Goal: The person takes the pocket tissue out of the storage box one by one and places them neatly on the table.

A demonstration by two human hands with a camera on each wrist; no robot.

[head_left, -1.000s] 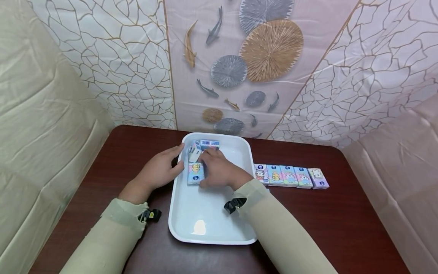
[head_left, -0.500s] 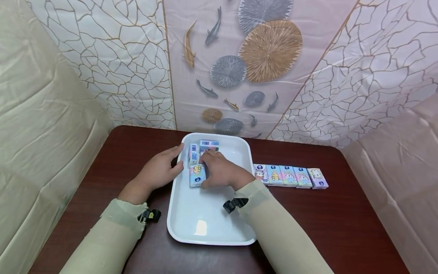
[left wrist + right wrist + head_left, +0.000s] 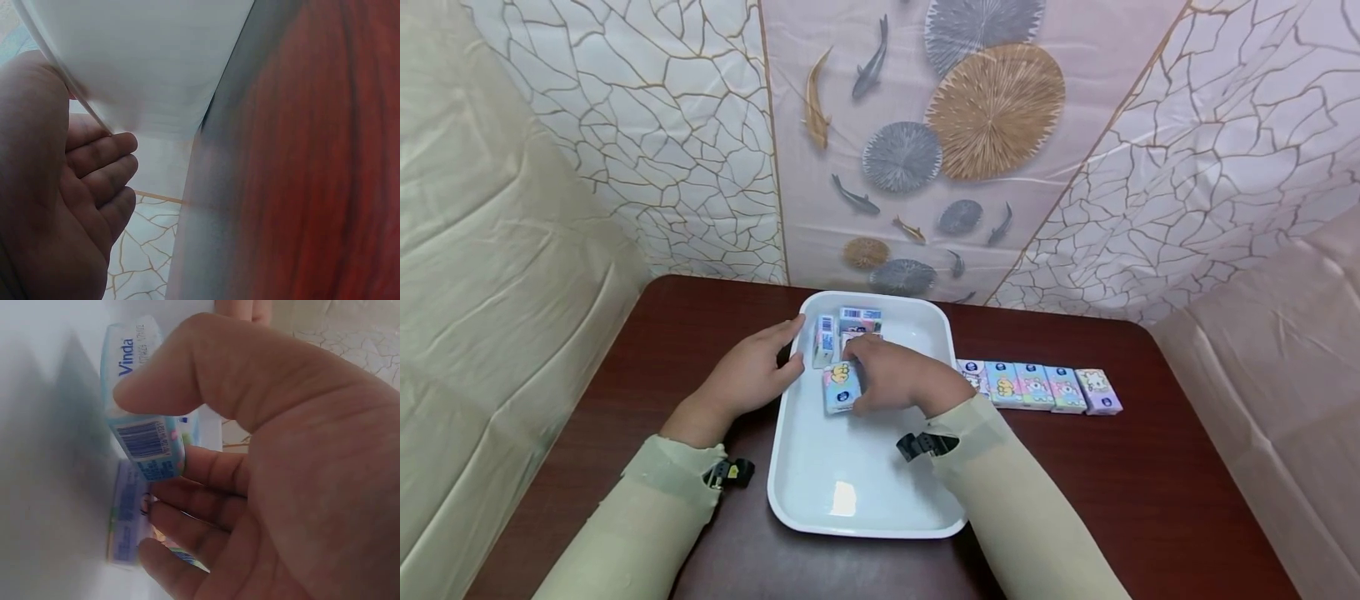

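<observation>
In the head view, my right hand is over the white tray and pinches a small blue tissue pack between thumb and fingers. The right wrist view shows this pack with its Vinda lettering and barcode, thumb on one face. My left hand holds the tray's left rim, thumb on top; in the left wrist view the left hand's other fingers lie beneath the rim. Behind the pinched pack, a tissue pack stands along the left wall and another pack lies at the far end.
Right of the tray, several pastel tissue packs lie in a row on the dark red table, the last purple one slightly turned. A patterned curtain hangs behind the table's far edge.
The pinched pack has moved slightly right and toward me with my right hand. The pack by the left wall, leaning earlier, now sits along the wall. My left hand has stayed at the rim.
</observation>
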